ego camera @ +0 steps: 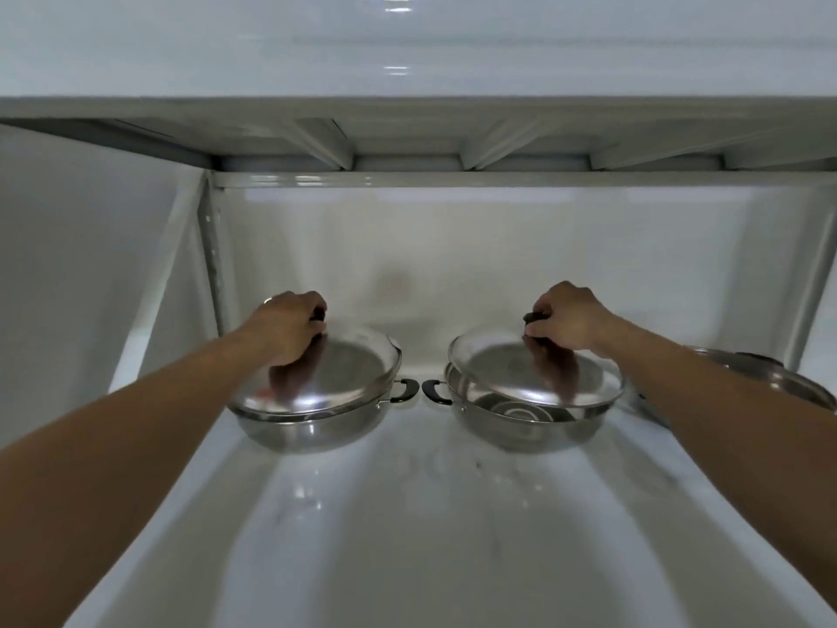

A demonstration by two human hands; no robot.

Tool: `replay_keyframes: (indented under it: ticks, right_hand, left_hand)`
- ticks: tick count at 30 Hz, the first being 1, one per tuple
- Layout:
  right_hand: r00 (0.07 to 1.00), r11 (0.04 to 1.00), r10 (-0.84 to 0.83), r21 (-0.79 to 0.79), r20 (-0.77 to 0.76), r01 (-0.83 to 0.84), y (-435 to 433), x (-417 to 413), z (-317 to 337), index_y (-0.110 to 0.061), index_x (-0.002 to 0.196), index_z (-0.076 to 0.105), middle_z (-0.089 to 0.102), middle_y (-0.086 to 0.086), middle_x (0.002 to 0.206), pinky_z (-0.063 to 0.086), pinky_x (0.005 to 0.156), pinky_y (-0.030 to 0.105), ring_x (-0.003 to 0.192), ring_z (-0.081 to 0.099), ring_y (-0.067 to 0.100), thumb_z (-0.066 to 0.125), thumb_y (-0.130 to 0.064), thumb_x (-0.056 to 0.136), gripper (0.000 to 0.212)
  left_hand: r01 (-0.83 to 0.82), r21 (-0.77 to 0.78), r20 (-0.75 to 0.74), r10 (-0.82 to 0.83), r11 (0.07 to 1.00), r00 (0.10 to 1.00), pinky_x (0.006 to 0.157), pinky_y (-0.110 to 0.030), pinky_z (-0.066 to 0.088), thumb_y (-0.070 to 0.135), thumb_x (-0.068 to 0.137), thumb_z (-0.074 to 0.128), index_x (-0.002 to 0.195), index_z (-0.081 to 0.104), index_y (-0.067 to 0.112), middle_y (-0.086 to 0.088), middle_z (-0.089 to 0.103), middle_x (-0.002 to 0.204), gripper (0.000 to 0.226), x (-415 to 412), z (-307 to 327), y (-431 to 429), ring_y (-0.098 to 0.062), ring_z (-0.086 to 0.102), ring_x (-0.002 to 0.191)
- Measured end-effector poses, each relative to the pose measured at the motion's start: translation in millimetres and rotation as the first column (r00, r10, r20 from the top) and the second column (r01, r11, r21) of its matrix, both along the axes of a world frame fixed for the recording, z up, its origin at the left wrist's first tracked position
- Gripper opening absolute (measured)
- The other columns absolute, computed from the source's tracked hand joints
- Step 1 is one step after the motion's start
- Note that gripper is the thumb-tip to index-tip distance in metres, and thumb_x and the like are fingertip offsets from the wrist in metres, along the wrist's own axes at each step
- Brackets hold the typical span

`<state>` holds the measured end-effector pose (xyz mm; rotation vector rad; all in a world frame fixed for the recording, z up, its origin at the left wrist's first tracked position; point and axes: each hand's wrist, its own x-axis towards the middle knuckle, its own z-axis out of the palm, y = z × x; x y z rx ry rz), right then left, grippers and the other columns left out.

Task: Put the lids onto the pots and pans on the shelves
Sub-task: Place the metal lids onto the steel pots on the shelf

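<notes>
Two steel pans stand side by side on a white shelf, their black side handles almost touching. My left hand (290, 324) grips the black knob of a steel lid (335, 378), which lies tilted on the left pan (303, 432), its near edge down on the rim. My right hand (566, 319) holds the knob of a second lid (521, 373), tilted over the right pan (516, 428). The near part of that pan's inside shows under the raised edge.
A third steel pan or lid (770, 378) sits at the right edge of the shelf (407, 537), partly behind my right forearm. Another shelf (407, 129) runs close overhead. A white upright post (210, 265) stands at the back left.
</notes>
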<state>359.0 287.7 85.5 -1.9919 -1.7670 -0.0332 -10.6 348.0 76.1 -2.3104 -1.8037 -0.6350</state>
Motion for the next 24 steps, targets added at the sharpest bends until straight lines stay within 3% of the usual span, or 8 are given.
replay_keyframes:
  ticks: [8,12,15,24]
  right_hand:
    - [1.0,0.998,0.004,-0.061,0.028,-0.002,25,1,-31,-0.009,0.063,0.064,0.065,0.011,0.069,0.046,0.063,0.033,0.076,0.059,0.03,0.073,-0.032,0.077,0.029]
    - [1.0,0.999,0.003,-0.049,0.019,-0.002,26,1,-35,-0.006,0.07,0.068,0.069,0.012,0.074,0.049,0.067,0.034,0.079,0.061,0.03,0.072,-0.03,0.078,0.026]
    - [1.0,0.998,-0.006,-0.063,0.029,0.008,27,1,-34,-0.012,0.057,0.056,0.06,0.008,0.063,0.043,0.062,0.033,0.072,0.055,0.028,0.071,-0.03,0.078,0.032]
    - [1.0,0.998,-0.017,-0.056,0.024,0.019,29,-1,-36,-0.012,0.055,0.05,0.053,0.005,0.058,0.036,0.054,0.029,0.07,0.051,0.026,0.072,-0.031,0.078,0.036]
  left_hand:
    - [-0.01,-0.052,-0.025,0.009,0.999,1.0,0.091,-0.038,0.043,0.029,0.096,0.049,0.122,0.056,0.015,-0.02,0.061,0.119,0.031,-12,-33,39,-0.037,0.057,0.108]
    - [-0.004,-0.046,-0.011,0.003,0.999,1.0,0.089,-0.038,0.044,0.03,0.097,0.048,0.12,0.057,0.015,-0.021,0.061,0.117,0.029,-16,-44,43,-0.038,0.058,0.104]
    - [-0.004,-0.039,-0.007,0.004,0.999,1.0,0.088,-0.039,0.044,0.029,0.096,0.049,0.12,0.056,0.014,-0.02,0.061,0.116,0.029,-16,-44,44,-0.038,0.058,0.104]
    - [0.008,-0.033,-0.029,-0.009,0.999,1.0,0.089,-0.04,0.045,0.031,0.097,0.047,0.119,0.056,0.015,-0.02,0.061,0.115,0.029,-13,-47,54,-0.038,0.058,0.104]
